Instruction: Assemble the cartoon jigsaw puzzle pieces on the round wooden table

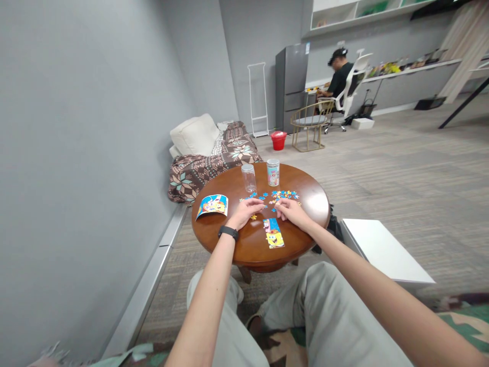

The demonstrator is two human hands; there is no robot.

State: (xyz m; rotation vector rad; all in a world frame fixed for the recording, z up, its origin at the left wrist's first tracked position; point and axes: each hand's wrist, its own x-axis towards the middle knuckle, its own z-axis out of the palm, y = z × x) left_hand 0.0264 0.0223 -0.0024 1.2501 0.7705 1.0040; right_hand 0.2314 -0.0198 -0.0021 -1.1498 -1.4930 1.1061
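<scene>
Joined panel: a narrow joined panel (274, 238) of cartoon puzzle pieces is laid flat on the round brown worktop (221, 242), near its front edge and between the forearms; a pink figure and a yellow one are shown on it.
Left hand: the left hand (246, 211), with a black band (228, 232) worn at its wrist, is held low over the worktop, fingers bent and thumb brought near them; whether a piece is pinched cannot be told.
Right hand: the right hand (292, 211) is held just beside the loose heap (284, 194), fingers curled toward the thumb; its grip (the tips are small and blurred) cannot be told either.
Loose pieces: the heap is spread beyond the right hand, scattered pieces (253, 195) are strewn beyond the left, and a yellow piece (253, 217) is set apart beside the left hand.
Picture sheet: a bowed picture sheet (212, 205) is placed to the left of the left hand.
Jars: a clear jar (249, 181) and a labelled jar (273, 176) are stood, lidded, at the far side.
Progress: only one strip appears joined; many pieces are left loose, so an early stage is judged.
</scene>
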